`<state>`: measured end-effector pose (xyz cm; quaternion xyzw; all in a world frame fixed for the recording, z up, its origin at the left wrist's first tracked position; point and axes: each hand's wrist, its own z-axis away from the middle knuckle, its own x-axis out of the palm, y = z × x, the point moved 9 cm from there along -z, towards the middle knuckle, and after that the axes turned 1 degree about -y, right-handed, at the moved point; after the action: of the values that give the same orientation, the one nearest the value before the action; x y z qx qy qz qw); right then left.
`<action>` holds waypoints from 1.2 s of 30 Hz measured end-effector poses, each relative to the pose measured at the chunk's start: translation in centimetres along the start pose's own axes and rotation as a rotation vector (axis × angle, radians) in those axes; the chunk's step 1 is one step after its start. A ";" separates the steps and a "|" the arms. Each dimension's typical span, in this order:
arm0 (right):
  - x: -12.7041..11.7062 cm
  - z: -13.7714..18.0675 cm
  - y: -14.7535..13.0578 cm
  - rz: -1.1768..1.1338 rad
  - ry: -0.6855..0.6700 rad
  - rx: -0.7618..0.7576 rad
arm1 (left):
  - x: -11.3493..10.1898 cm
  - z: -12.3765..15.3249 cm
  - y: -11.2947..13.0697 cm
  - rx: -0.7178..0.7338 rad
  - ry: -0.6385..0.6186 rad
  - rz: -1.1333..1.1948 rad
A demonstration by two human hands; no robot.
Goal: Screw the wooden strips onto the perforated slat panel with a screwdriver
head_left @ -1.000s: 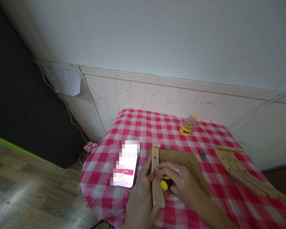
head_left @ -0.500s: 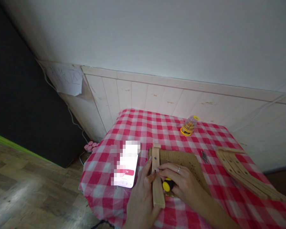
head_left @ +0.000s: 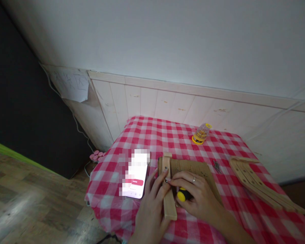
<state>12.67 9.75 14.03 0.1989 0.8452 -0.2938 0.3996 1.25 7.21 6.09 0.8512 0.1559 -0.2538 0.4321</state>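
A pale wooden piece point(head_left: 170, 207) with a short raised end lies lengthwise over the left side of a brown cardboard sheet point(head_left: 190, 165). My left hand point(head_left: 152, 200) grips it from the left, fingertips on its top face beside a dark round screw or hole. Tucked in my right hand point(head_left: 197, 193) is a screwdriver point(head_left: 182, 195) with a yellow and black handle; its shaft is hidden. The thumb and index fingertips of that hand touch a small dark fastener at the second hole of the wood. A ring shows on one right finger.
A lit phone point(head_left: 136, 176) lies left of my hands. Behind stands a clear bit case point(head_left: 201, 134) with yellow ends. Several metal screws or bolts point(head_left: 216, 166) lie to the right, near curved wooden slats point(head_left: 259, 189). A checked cloth point(head_left: 155, 130) covers the table against the wall.
My left fingers have shifted from the wood's side onto its top, near the holes. My right hand has moved slightly right, with the screwdriver handle still in it.
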 end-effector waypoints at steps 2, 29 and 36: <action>0.1 -0.1 0.2 0.005 -0.001 0.006 | 0.0 0.0 -0.1 -0.016 0.001 0.023; 0.9 -1.7 2.1 -0.225 -0.099 0.271 | 0.0 0.8 -0.2 -0.016 0.078 0.120; 0.8 -1.7 1.6 -0.118 -0.047 0.164 | 0.1 0.7 0.0 -0.014 0.055 0.108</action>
<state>12.14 12.11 13.78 0.1738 0.8190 -0.3894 0.3840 1.10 6.67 5.68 0.8620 0.1234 -0.2054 0.4467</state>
